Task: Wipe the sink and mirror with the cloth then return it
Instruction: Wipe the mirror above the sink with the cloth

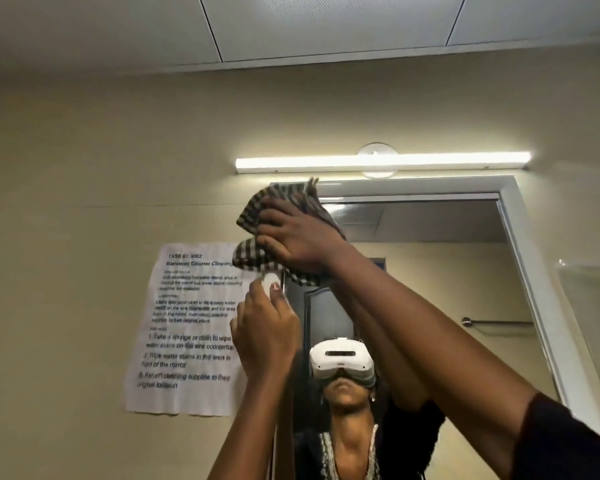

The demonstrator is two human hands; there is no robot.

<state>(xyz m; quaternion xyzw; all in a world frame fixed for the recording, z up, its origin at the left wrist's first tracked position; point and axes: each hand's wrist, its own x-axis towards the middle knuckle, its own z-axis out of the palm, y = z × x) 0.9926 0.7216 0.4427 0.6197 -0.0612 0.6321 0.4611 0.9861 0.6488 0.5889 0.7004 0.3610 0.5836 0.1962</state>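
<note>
I look up at the wall mirror (pixel 430 271). My right hand (pixel 295 237) is raised to the mirror's top left corner, and it presses a crumpled black-and-white checked cloth (pixel 257 209) flat against the glass. My left hand (pixel 267 327) is just below, at the mirror's left edge. Its fingers are curled around a small white object (pixel 269 281) that I cannot identify. The sink is out of view below.
A lit tube lamp (pixel 381 161) hangs just above the mirror. A printed instruction sheet (pixel 187 327) is taped to the beige wall left of it. The glass reflects a person wearing a white headset (pixel 342 358) and a towel bar (pixel 496 322).
</note>
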